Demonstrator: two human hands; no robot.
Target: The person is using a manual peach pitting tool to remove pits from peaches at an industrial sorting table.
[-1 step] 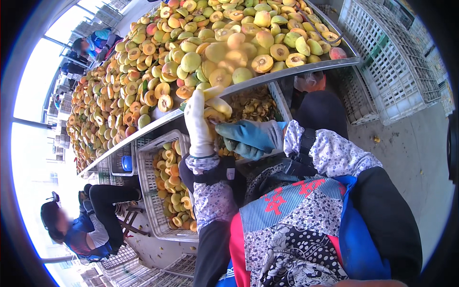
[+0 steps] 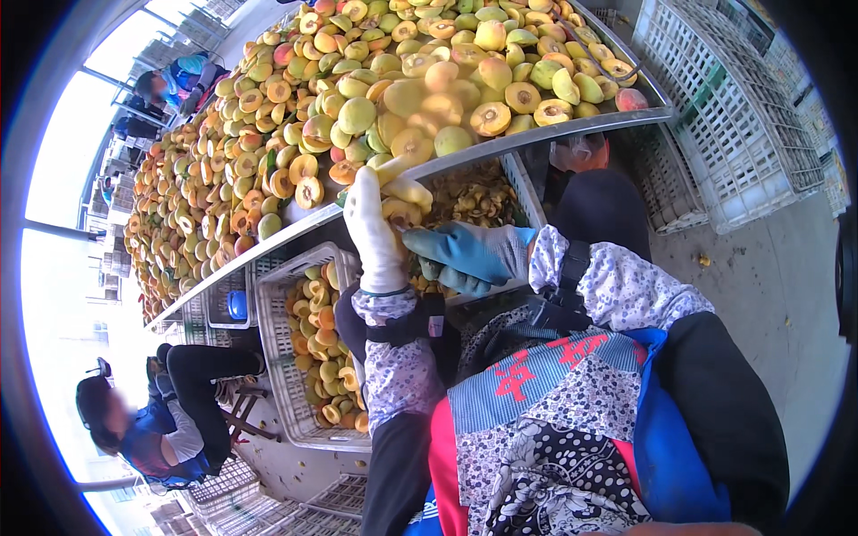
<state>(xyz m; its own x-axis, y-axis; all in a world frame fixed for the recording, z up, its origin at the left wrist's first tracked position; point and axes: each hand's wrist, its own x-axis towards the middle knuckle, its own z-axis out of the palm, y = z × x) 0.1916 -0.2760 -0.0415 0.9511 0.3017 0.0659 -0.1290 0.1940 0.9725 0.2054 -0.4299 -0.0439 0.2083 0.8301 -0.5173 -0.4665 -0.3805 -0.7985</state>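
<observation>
My left hand (image 2: 375, 223), in a white glove with yellowish fingers, is closed around a peach half (image 2: 400, 213) with orange flesh. My right hand (image 2: 469, 256), in a blue and grey glove, is curled closed with its fingertips against the peach half. Whatever it grips is hidden by the fingers. Both hands are just below the metal table edge (image 2: 500, 145), over a crate (image 2: 527, 192) of brown pits and scraps (image 2: 478, 192). Beyond the edge lies a large heap of halved peaches (image 2: 357, 116), some with pits showing.
Left of my knees stands a pale crate (image 2: 275, 357) of pitted peach halves. A tall white crate stack (image 2: 715, 116) stands at the right. One person (image 2: 161, 438) sits at the lower left, another (image 2: 183, 80) is at the far left. Empty crates (image 2: 232, 500) lie near the bottom.
My left hand, still holding the peach half, has shifted very slightly left. My right hand stays almost in place.
</observation>
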